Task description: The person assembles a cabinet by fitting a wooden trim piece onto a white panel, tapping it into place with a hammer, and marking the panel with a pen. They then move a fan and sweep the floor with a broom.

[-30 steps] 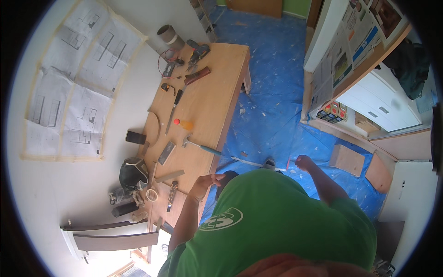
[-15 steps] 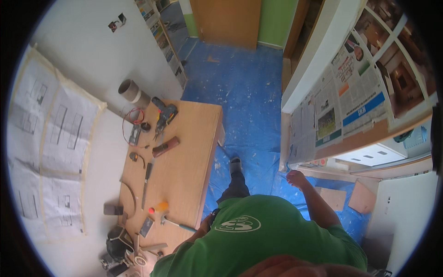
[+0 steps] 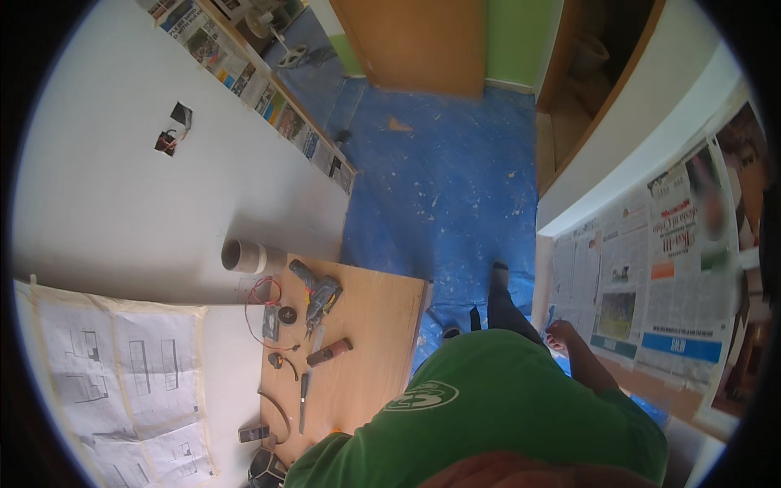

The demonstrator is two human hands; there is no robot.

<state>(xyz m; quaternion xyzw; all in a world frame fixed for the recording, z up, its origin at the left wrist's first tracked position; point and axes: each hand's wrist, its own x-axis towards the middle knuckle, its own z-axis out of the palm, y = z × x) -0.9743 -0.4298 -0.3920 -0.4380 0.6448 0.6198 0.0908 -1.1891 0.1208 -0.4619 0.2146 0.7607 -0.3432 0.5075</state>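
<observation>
My right hand (image 3: 560, 335) is at the right, close to the newspaper-covered panel (image 3: 622, 313). Its fingers are curled. A small pale blue bit shows just above them, too small to name. My left hand is out of sight; my green-shirted body covers that side. The wooden bench (image 3: 370, 325) stands to my left. On it lie a cordless drill (image 3: 319, 294), a reddish-brown block-like thing (image 3: 329, 351), a long thin tool with a dark handle (image 3: 304, 398) and a red cable (image 3: 259, 305).
Blue sheeting (image 3: 439, 179) covers the floor, with pale specks. A grey pipe (image 3: 244, 256) stands at the bench's far corner. Taped plan drawings (image 3: 122, 366) hang on the left wall. A wooden door (image 3: 415, 45) is ahead, an open doorway (image 3: 590, 81) at the right.
My view has shifted, and a leg has stepped forward on the sheeting. My right hand now appears beside the newspapers. My left hand, partly visible by the bench before, has gone from view.
</observation>
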